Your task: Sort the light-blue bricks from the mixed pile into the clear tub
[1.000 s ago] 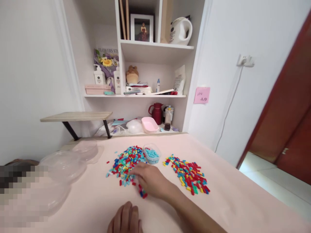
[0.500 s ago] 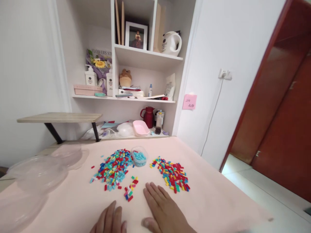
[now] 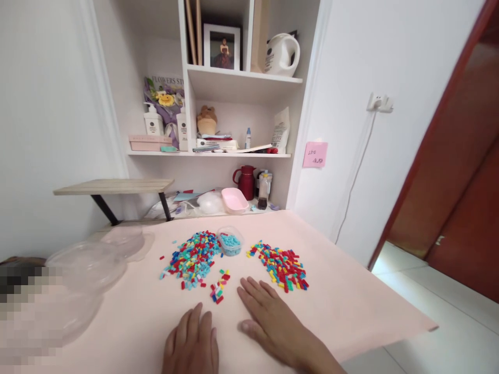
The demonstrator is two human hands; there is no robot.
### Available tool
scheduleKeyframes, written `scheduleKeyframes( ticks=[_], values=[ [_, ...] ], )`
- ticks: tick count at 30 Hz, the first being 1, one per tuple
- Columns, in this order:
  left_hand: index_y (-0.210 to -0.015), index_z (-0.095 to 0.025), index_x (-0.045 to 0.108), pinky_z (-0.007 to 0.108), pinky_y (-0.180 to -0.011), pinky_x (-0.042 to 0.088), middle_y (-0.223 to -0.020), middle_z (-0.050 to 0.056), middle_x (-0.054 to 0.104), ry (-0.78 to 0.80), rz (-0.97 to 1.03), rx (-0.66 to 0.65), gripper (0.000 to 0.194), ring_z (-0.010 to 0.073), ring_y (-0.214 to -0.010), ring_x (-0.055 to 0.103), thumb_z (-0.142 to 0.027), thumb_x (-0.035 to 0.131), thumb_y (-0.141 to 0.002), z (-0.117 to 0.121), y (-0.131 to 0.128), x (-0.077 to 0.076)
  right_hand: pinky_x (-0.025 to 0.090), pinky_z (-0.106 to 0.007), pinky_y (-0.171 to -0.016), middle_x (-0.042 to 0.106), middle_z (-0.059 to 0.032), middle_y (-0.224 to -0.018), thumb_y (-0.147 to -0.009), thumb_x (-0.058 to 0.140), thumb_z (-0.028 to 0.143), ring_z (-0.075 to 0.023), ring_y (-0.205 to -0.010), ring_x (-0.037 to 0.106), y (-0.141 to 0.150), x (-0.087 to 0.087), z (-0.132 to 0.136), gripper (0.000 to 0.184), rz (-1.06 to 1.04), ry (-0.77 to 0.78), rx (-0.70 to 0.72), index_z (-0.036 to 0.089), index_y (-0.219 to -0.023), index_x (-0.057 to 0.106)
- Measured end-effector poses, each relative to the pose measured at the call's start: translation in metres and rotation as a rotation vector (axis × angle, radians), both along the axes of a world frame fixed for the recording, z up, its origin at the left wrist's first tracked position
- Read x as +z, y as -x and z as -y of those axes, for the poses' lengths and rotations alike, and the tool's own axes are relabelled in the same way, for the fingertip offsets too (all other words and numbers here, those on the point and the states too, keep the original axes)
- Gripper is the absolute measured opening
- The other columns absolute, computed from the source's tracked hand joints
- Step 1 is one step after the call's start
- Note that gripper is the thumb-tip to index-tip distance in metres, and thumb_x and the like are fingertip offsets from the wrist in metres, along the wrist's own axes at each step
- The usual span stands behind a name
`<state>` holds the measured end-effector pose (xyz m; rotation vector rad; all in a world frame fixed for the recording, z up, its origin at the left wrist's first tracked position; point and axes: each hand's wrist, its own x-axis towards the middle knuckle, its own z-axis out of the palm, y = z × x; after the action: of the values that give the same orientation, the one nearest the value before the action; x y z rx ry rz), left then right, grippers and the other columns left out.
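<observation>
In the head view, the colour sorting looks partway along. A clear container (image 3: 230, 230) stands upright on the pink surface (image 3: 343, 296), open side up, and holds almost only light-blue pieces; a little red shows at its far left, though whether inside or behind the clear wall I cannot tell. The left heap (image 3: 195, 257), just beside the container, is mixed and has many light-blue pieces in it, so that portion seems not yet picked through. The right heap (image 3: 283, 265) is mostly red, with yellow, green and some blue, and between the two lies a small cluster (image 3: 219, 293) of mixed colours, apart from both.

The container is roughly square with rounded corners and shows no clear long axis. The left heap stretches from near left to far right, the right heap from far left to near right, and the cluster is a short strip slanting away to the right. Single pieces are oblong and point every which way.

The right hand (image 3: 268, 317) lies palm down, fingers extended and thumb spread, between the cluster and the right heap. The left hand (image 3: 193, 335) rests nearer the wearer, fingers loosely extended. Neither visibly grips anything; what is under the palms is hidden.
</observation>
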<state>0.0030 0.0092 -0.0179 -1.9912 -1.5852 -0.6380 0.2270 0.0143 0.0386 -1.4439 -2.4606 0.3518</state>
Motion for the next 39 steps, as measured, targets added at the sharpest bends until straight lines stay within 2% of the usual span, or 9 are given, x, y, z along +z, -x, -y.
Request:
scheduleKeyframes(
  ticks=[6, 11, 17, 22, 25, 29, 32, 36, 39],
  values=[
    [-0.126, -0.031, 0.065, 0.052, -0.105, 0.037, -0.137, 0.007, 0.062, 0.019, -0.051, -0.083, 0.037, 0.0289, -0.126, 0.056, -0.031, 0.046, -0.093, 0.002, 0.006, -0.007, 0.021, -0.05, -0.122, 0.024, -0.0094, -0.162, -0.1, 0.039, 0.057, -0.028, -0.151, 0.021, 0.001, -0.005, 0.0, 0.067, 0.013, -0.05, -0.007, 0.022, -0.156, 0.03],
    [-0.135, -0.036, 0.056, 0.051, -0.102, 0.042, -0.145, 0.005, 0.054, 0.15, -0.084, -0.168, 0.043, 0.031, -0.13, 0.054, -0.043, 0.046, -0.094, -0.008, 0.016, -0.002, 0.02, -0.051, -0.122, 0.022, -0.0103, -0.162, -0.1, 0.039, 0.057, -0.0284, -0.151, 0.02, 0.004, -0.009, -0.008, 0.068, 0.044, -0.055, -0.008, 0.021, -0.157, 0.029],
    [-0.136, -0.035, 0.055, 0.058, -0.103, 0.042, -0.147, 0.005, 0.05, 0.299, -0.045, -0.13, 0.044, 0.0333, -0.134, 0.05, -0.042, 0.041, -0.094, -0.01, 0.011, 0.016, 0.018, -0.051, -0.122, 0.022, -0.0116, -0.162, -0.1, 0.039, 0.057, -0.0284, -0.151, 0.019, 0.006, -0.006, -0.014, 0.068, 0.038, -0.037, -0.009, 0.02, -0.156, 0.03],
    [-0.135, -0.036, 0.056, 0.056, -0.104, 0.04, -0.147, 0.005, 0.052, 0.253, -0.02, -0.127, 0.043, 0.0324, -0.133, 0.051, -0.035, 0.044, -0.093, -0.009, 0.008, 0.01, 0.019, -0.052, -0.121, 0.026, -0.0098, -0.162, -0.1, 0.041, 0.055, -0.0287, -0.151, 0.02, 0.002, -0.005, -0.012, 0.064, 0.021, -0.025, 0.01, 0.024, -0.155, 0.034],
    [-0.135, -0.035, 0.056, 0.054, -0.106, 0.038, -0.147, 0.005, 0.052, 0.199, -0.003, -0.116, 0.044, 0.031, -0.133, 0.051, -0.031, 0.045, -0.092, -0.009, 0.007, 0.005, 0.024, -0.052, -0.119, 0.031, -0.0112, -0.16, -0.097, 0.049, 0.05, -0.0307, -0.149, 0.026, -0.001, 0.004, -0.013, 0.061, 0.034, -0.012, 0.012, 0.024, -0.152, 0.041],
    [-0.136, -0.037, 0.054, 0.053, -0.105, 0.039, -0.147, 0.003, 0.052, 0.177, -0.016, -0.124, 0.045, 0.03, -0.133, 0.051, -0.031, 0.043, -0.093, -0.009, 0.009, 0.005, 0.039, -0.047, -0.11, 0.055, -0.0101, -0.145, -0.098, 0.047, 0.035, -0.029, -0.134, 0.051, 0.003, 0.033, -0.024, 0.041, 0.0, -0.04, -0.031, 0.026, -0.135, 0.062],
    [-0.137, -0.038, 0.054, 0.051, -0.102, 0.041, -0.145, 0.002, 0.054, 0.152, -0.039, -0.151, 0.045, 0.0293, -0.13, 0.054, -0.032, 0.044, -0.093, -0.012, 0.012, 0.003, 0.038, -0.045, -0.111, 0.056, -0.0089, -0.145, -0.097, 0.048, 0.033, -0.0274, -0.133, 0.051, 0.017, 0.047, -0.044, 0.041, -0.112, -0.141, -0.047, 0.026, -0.135, 0.061],
    [-0.136, -0.038, 0.054, 0.047, -0.101, 0.04, -0.143, 0.002, 0.057, 0.067, -0.061, -0.16, 0.046, 0.0274, -0.128, 0.056, -0.03, 0.047, -0.092, -0.015, 0.015, -0.002, 0.041, -0.038, -0.108, 0.056, -0.0072, -0.144, -0.091, 0.056, 0.026, -0.0237, -0.13, 0.053, 0.041, 0.034, -0.076, 0.048, -0.209, -0.054, 0.058, 0.026, -0.139, 0.056],
    [-0.134, -0.038, 0.056, 0.047, -0.1, 0.039, -0.14, 0.001, 0.059, 0.007, -0.073, -0.162, 0.045, 0.0267, -0.125, 0.058, -0.029, 0.047, -0.091, -0.015, 0.015, -0.003, 0.041, -0.04, -0.106, 0.062, -0.0065, -0.135, -0.088, 0.058, 0.025, -0.0248, -0.124, 0.055, 0.058, 0.016, -0.094, 0.044, -0.234, -0.034, -0.025, 0.026, -0.133, 0.061]
  ],
)
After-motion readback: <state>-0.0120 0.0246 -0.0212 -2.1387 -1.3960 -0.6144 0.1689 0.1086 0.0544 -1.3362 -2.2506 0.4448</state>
